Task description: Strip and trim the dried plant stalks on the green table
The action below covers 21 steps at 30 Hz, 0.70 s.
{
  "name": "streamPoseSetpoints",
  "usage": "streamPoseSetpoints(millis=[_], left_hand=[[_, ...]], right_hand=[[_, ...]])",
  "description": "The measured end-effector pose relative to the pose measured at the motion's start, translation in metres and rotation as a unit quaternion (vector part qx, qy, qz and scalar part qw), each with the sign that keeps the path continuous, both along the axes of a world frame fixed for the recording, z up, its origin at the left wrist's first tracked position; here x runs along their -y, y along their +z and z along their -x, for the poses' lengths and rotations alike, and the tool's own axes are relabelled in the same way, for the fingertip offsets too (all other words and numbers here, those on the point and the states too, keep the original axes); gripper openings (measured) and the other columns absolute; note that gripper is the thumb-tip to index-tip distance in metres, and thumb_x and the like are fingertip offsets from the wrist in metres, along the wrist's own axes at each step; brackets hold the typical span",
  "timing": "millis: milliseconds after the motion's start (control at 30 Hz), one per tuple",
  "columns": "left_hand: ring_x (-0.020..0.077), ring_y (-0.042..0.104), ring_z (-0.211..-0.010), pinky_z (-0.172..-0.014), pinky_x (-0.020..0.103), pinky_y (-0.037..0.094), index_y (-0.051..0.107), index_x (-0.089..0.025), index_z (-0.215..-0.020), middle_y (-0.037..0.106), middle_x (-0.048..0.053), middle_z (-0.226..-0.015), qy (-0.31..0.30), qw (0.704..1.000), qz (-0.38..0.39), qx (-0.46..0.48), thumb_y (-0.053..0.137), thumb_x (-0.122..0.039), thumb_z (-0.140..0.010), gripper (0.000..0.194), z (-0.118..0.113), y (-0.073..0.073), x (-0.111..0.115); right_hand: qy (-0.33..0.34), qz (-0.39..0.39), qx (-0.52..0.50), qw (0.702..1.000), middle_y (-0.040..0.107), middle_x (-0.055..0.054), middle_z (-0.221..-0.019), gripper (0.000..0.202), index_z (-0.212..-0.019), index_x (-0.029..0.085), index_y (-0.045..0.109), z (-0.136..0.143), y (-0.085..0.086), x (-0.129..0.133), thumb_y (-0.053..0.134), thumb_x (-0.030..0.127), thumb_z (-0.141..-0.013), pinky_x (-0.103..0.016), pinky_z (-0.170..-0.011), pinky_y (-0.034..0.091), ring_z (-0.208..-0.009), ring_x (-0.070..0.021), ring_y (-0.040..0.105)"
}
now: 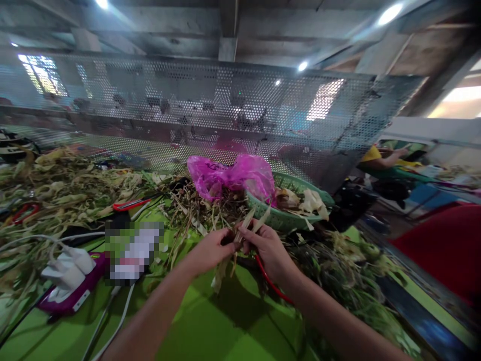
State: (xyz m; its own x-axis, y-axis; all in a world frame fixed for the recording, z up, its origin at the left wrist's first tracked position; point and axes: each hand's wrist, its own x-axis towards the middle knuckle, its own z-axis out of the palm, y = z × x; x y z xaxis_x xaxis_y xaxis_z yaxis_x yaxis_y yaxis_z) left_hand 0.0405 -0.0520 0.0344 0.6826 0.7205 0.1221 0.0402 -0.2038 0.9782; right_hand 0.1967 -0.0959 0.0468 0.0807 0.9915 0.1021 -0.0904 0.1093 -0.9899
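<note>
Both hands meet over the green tabletop point(210, 326), near the middle of the view. My left hand point(216, 246) is closed on some pale dried husk strips point(244, 226), with the fingers curled inward. Against it, my right hand point(265, 243) pinches the same strips from the other side. Strip ends stick up above the fingers and hang below them. A red curved handle point(268, 281) shows beside my right wrist. Just beyond the hands lies a heap of dry stalks point(184, 200).
A pink plastic bag point(233, 175) lies against a green basket point(289, 218) holding husks. At left are a purple power strip point(63, 301), cables, a blurred-out device point(135, 250), a red-handled tool point(131, 204) and husk piles. Perforated metal screen point(188, 110) behind; another person's arm point(391, 159) far right.
</note>
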Motion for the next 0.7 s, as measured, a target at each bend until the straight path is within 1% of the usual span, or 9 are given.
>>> streamPoseSetpoints(millis=[100, 167, 233, 300, 400, 433, 533, 600, 700], left_hand=[[0.0169, 0.056, -0.077, -0.073, 0.027, 0.044, 0.065, -0.016, -0.087, 0.065, 0.005, -0.083, -0.026, 0.999, 0.036, -0.008, 0.057, -0.039, -0.082, 0.025, 0.0, -0.002, -0.001], [0.0154, 0.055, -0.073, -0.07, 0.025, 0.043, 0.066, -0.016, -0.086, 0.065, 0.003, -0.08, -0.023, 0.999, 0.042, -0.01, 0.057, -0.037, -0.081, 0.023, 0.002, -0.003, -0.005], [0.0136, 0.052, -0.068, -0.065, 0.024, 0.04, 0.066, -0.016, -0.086, 0.063, 0.002, -0.077, 0.013, 0.999, 0.038, -0.002, 0.059, -0.036, -0.08, 0.022, 0.006, 0.0, -0.01], [0.012, 0.049, -0.062, -0.058, 0.023, 0.036, 0.065, -0.015, -0.086, 0.06, 0.001, -0.07, 0.077, 0.996, 0.045, 0.011, 0.058, -0.038, -0.08, 0.025, 0.011, 0.003, -0.014], [0.0115, 0.049, -0.057, -0.054, 0.022, 0.034, 0.062, -0.014, -0.086, 0.055, -0.001, -0.063, 0.155, 0.983, 0.082, 0.046, 0.056, -0.041, -0.081, 0.028, 0.017, 0.01, -0.017], [0.0117, 0.05, -0.057, -0.055, 0.023, 0.034, 0.061, -0.014, -0.086, 0.055, -0.001, -0.062, 0.166, 0.98, 0.097, 0.058, 0.056, -0.041, -0.081, 0.028, 0.017, 0.011, -0.016], [0.0122, 0.053, -0.057, -0.056, 0.023, 0.037, 0.06, -0.014, -0.085, 0.058, -0.001, -0.062, 0.168, 0.974, 0.127, 0.082, 0.058, -0.039, -0.079, 0.026, 0.017, 0.012, -0.015], [0.0122, 0.054, -0.057, -0.057, 0.024, 0.038, 0.061, -0.014, -0.085, 0.059, 0.0, -0.063, 0.164, 0.974, 0.134, 0.087, 0.059, -0.038, -0.079, 0.026, 0.017, 0.012, -0.014], [0.0121, 0.055, -0.056, -0.055, 0.024, 0.038, 0.061, -0.014, -0.085, 0.059, 0.0, -0.063, 0.159, 0.971, 0.152, 0.09, 0.06, -0.039, -0.078, 0.025, 0.015, 0.011, -0.013]], right_hand=[[-0.01, -0.007, 0.01, 1.0, 0.055, 0.002, -0.058, 0.027, -0.076, 0.017, 0.061, 0.0, 0.001, 0.0, 0.07, 0.043, -0.075, -0.024, -0.05, 0.037, -0.049, -0.0099, 0.046], [-0.007, -0.01, 0.017, 1.0, 0.058, 0.001, -0.062, 0.028, -0.081, 0.018, 0.062, 0.0, 0.003, -0.001, 0.07, 0.043, -0.074, -0.024, -0.053, 0.039, -0.051, -0.0106, 0.048], [-0.001, -0.007, 0.04, 0.999, 0.062, 0.0, -0.07, 0.031, -0.092, 0.018, 0.064, -0.002, 0.003, -0.002, 0.07, 0.043, -0.074, -0.025, -0.056, 0.041, -0.054, -0.0112, 0.05], [0.006, 0.002, 0.092, 0.996, 0.064, 0.0, -0.076, 0.033, -0.1, 0.019, 0.064, -0.005, 0.002, -0.004, 0.067, 0.042, -0.076, -0.026, -0.056, 0.041, -0.055, -0.0115, 0.05], [0.03, -0.013, 0.231, 0.972, 0.067, -0.002, -0.079, 0.021, -0.096, 0.021, 0.069, -0.011, -0.005, -0.007, 0.063, 0.032, -0.078, -0.028, -0.06, 0.042, -0.061, -0.0153, 0.054], [0.039, -0.028, 0.282, 0.958, 0.068, -0.002, -0.081, 0.019, -0.093, 0.022, 0.07, -0.012, -0.007, -0.008, 0.062, 0.026, -0.077, -0.029, -0.063, 0.043, -0.066, -0.0174, 0.057], [0.07, -0.062, 0.395, 0.914, 0.071, -0.002, -0.083, 0.024, -0.088, 0.025, 0.074, -0.013, -0.012, -0.009, 0.059, 0.013, -0.073, -0.032, -0.073, 0.043, -0.078, -0.0218, 0.061], [0.079, -0.063, 0.425, 0.9, 0.072, -0.002, -0.081, 0.021, -0.084, 0.024, 0.074, -0.012, -0.012, -0.008, 0.059, 0.014, -0.073, -0.032, -0.071, 0.042, -0.076, -0.0217, 0.062], [0.061, -0.048, 0.408, 0.91, 0.071, -0.001, -0.074, 0.013, -0.08, 0.023, 0.072, -0.012, -0.011, -0.007, 0.062, 0.02, -0.073, -0.03, -0.064, 0.041, -0.069, -0.02, 0.061]])
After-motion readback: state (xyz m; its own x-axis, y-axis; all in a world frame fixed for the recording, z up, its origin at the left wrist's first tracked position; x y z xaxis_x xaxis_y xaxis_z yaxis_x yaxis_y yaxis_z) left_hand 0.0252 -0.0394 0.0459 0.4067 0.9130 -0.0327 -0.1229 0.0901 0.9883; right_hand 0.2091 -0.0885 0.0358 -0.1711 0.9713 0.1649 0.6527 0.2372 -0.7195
